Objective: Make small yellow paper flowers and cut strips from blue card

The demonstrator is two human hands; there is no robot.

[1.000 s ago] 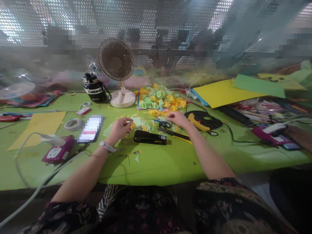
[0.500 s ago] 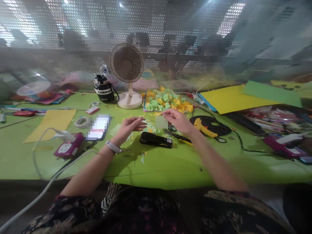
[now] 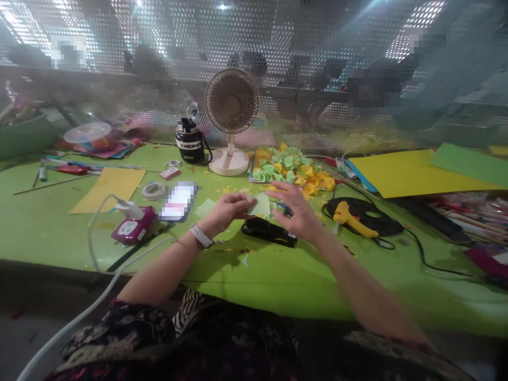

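Note:
Between thumb and fingers, my left hand (image 3: pixel 234 207) pinches a small pale green square of paper (image 3: pixel 261 205). Just right of that paper is my right hand (image 3: pixel 296 211), its fingers spread and nothing seen in them. Below both hands a black stapler (image 3: pixel 270 232) lies on the green table (image 3: pixel 262 280). Behind them rests a heap of green and yellow folded paper flowers (image 3: pixel 291 166). Another pale green paper piece (image 3: pixel 205 208) lies left of my left hand, and yellow and green scraps are scattered around. Scissors are partly hidden behind my right hand.
A yellow glue gun (image 3: pixel 355 219) lies on a black disc at right, its cord trailing away. Fan (image 3: pixel 232 100) and black bottle (image 3: pixel 190 143) stand at the back. At left are a phone (image 3: pixel 178 201), a tape roll (image 3: pixel 154 190) and a purple power adapter (image 3: pixel 135 226) with cables.
The pale green square has passed from my right hand to my left. My right fingers have spread apart. The whole view has shifted, moving the scene rightward.

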